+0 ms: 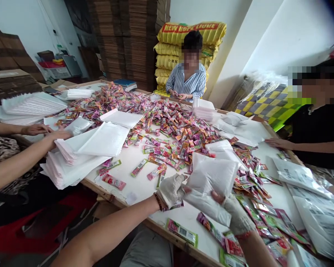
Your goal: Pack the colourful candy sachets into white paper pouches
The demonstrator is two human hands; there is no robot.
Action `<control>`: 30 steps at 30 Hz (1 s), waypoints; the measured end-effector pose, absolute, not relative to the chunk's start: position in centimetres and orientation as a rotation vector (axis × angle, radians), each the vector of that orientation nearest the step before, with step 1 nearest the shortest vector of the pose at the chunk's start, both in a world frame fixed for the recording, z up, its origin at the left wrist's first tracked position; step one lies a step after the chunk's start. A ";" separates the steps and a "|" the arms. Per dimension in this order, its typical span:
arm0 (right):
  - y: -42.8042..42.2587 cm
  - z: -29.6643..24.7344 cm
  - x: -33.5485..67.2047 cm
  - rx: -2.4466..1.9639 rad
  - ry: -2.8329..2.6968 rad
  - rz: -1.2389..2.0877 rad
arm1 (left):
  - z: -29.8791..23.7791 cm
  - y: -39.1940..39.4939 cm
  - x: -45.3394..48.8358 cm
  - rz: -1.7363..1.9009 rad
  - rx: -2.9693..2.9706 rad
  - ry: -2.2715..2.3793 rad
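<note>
My left hand (171, 191), in a pale knitted glove with bare fingertips and a beaded bracelet at the wrist, pinches the left edge of a white padded mailer (211, 174). My right hand (238, 215), gloved the same way, grips the mailer's lower right side. The mailer bulges and its lower part folds toward me; its contents are hidden. Beneath and around both hands lie small colourful snack packets (182, 231), pink, green and purple. Just behind the mailer, more white mailers (222, 146) rest on the packets.
A large heap of packets (167, 122) covers the middle of the white table (135, 187). Stacked white mailers (100, 141) stand at the left, beside another person's arms (30, 159). One person (186, 81) sits opposite, another (317, 126) at the right. Filled mailers (314, 204) lie near the right edge.
</note>
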State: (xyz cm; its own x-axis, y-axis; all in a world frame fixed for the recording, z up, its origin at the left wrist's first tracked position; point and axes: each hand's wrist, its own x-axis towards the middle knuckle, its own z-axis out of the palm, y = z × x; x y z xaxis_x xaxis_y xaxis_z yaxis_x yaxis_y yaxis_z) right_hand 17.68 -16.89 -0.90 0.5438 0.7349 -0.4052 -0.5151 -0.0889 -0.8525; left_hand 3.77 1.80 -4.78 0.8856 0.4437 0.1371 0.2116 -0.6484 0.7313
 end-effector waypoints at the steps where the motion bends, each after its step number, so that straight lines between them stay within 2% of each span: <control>1: -17.0 -0.4 18.6 -1.316 -0.205 0.959 | -4.7 2.5 4.4 0.440 2.434 0.472; 7: -18.6 1.1 25.7 -1.527 -0.285 0.477 | -2.3 10.7 7.1 0.178 2.822 0.840; 11: -20.8 -2.5 27.6 -2.218 -0.320 0.260 | -1.7 13.5 7.1 0.096 2.850 0.822; 14: -21.9 -6.6 26.4 -2.826 -0.351 0.195 | -3.1 12.8 6.5 0.018 2.875 0.774; 16: -21.6 -8.4 24.4 -3.025 -0.537 0.154 | -4.6 11.3 5.8 -0.047 2.893 0.726; 21: -18.6 -8.5 17.0 -2.850 -1.241 0.111 | -7.3 6.5 2.7 -0.155 2.984 0.352; 24: -18.3 -7.8 14.6 -2.608 -1.474 0.226 | -7.0 5.3 0.2 -0.073 2.918 0.139; 27: -19.8 -7.1 15.3 -2.366 -1.447 0.352 | -5.6 5.8 -1.5 0.199 2.796 0.190; 30: -21.3 -5.7 17.9 -2.245 -1.222 0.262 | -3.8 6.2 -1.3 0.393 2.741 0.195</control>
State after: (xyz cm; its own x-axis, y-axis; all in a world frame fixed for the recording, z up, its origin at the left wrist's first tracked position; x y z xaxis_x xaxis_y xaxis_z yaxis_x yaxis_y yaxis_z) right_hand 17.88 -21.27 -5.71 0.5648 0.8200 0.0933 0.7096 -0.4248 -0.5622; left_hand -1.31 6.19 -3.82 0.9518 0.1846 0.2451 0.0832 -0.9242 0.3728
